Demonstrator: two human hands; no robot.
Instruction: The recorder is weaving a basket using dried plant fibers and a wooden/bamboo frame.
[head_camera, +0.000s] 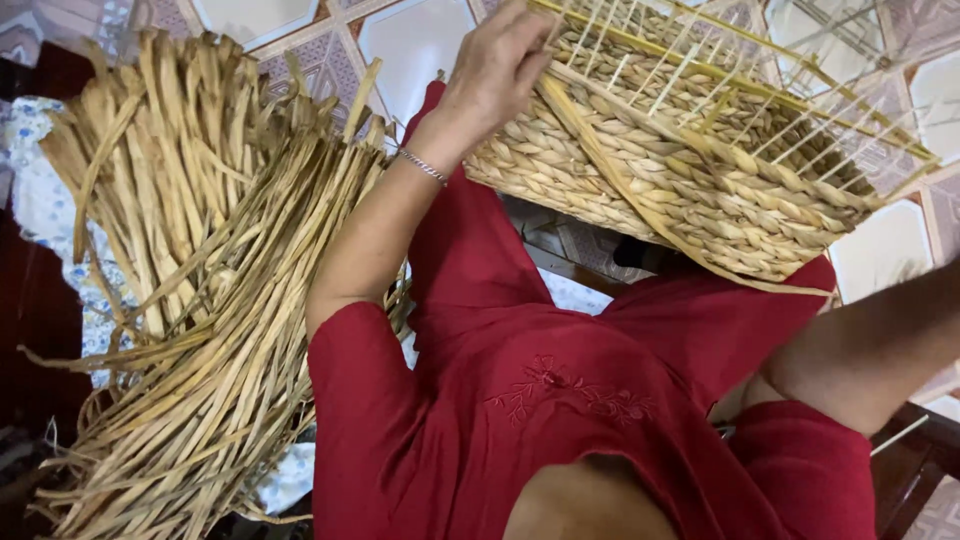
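Gripping woven basket (660, 170) at rim, left hand (497, 68) fingers curled onto weave; basket rests on lap. Right hand out of view, grip untellable. Dried reed bundle (190, 290) lies beside, seemingly on floor.

I am looking down at what seems a home craft space, worked at floor level. The floor (420, 40) has patterned household tiles. On the left lies a big heap of dried straw strips (200, 300) over a flowered cloth (40, 200); far right, a half-woven basket (680, 170).
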